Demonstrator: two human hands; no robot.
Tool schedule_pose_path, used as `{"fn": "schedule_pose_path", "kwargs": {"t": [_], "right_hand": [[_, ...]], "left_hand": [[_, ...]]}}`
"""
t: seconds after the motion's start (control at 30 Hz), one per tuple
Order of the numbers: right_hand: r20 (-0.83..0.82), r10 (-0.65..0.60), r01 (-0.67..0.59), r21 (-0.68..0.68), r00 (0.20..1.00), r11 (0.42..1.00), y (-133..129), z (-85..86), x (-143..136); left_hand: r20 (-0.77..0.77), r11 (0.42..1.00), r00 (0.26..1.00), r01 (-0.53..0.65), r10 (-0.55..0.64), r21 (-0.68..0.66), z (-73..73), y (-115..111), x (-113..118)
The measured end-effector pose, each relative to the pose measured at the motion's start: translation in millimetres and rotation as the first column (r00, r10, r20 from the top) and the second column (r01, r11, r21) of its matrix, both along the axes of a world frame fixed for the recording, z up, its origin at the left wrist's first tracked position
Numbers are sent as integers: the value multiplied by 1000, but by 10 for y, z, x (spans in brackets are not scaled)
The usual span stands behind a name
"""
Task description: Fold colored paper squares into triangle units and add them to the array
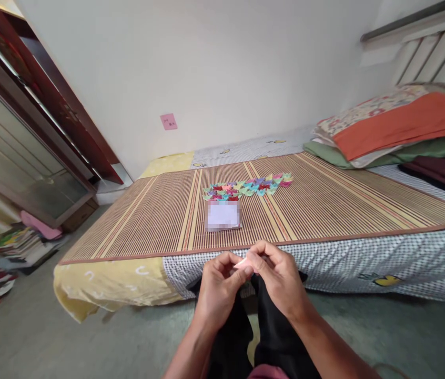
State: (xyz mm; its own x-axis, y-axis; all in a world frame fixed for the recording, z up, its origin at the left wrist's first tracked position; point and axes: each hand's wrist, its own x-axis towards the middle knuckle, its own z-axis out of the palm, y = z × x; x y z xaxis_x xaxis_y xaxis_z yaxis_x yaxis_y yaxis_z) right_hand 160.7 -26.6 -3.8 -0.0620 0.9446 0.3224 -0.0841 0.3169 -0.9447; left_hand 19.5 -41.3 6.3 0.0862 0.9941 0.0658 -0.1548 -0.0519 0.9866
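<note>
A small pink folded paper (pixel 243 262) is pinched between my two hands, just in front of the bed's near edge. My left hand (pixel 221 287) grips its left and lower side with thumb and fingers. From the right, my right hand (pixel 277 276) pinches the same paper. Beyond my hands, a blurred white stack (pixel 223 216) lies on the striped mat (pixel 159 210). Right behind it, several small folded paper pieces (pixel 250 186) in many colours form rows on the mat.
Pillows (pixel 404 123) and folded dark cloth (pixel 439 171) lie at the bed's right end. Patterned sheet (pixel 356 263) hangs over the near edge, above my legs. Books (pixel 21 245) sit at the far left, near a cabinet (pixel 21 142). A wall rises behind the bed.
</note>
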Motion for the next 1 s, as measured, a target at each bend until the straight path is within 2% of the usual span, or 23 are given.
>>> {"fn": "schedule_pose_path", "kwargs": {"t": [0.13, 0.23, 0.37, 0.47, 0.6, 0.7, 0.8, 1.0], "right_hand": [[-6, 80, -80, -47, 997, 996, 12, 14, 6], [98, 100, -98, -28, 990, 995, 35, 31, 53], [284, -7, -22, 98, 959, 995, 64, 19, 99], [332, -45, 3, 125, 942, 992, 90, -4, 110], [254, 58, -62, 7, 965, 998, 123, -9, 154], [227, 160, -153, -48, 961, 987, 122, -9, 199], [283, 220, -216, -44, 933, 975, 102, -31, 203], [314, 193, -212, 28, 930, 977, 53, -45, 143]], "left_hand": [[-105, 1000, 994, -15, 15, 4, -10, 6, -30], [-169, 1000, 986, 4, -5, -7, -16, 16, -58], [-207, 999, 978, 33, -30, 11, -27, 27, -66], [-235, 998, 972, 34, -21, 48, -36, 30, -59], [-202, 999, 979, 8, 1, 43, -39, 41, -73], [-150, 995, 984, -85, 91, 48, -41, 65, -97], [-67, 991, 989, -133, 134, 24, -49, 96, -106], [-19, 997, 997, -77, 77, -12, -28, 102, -87]]}}
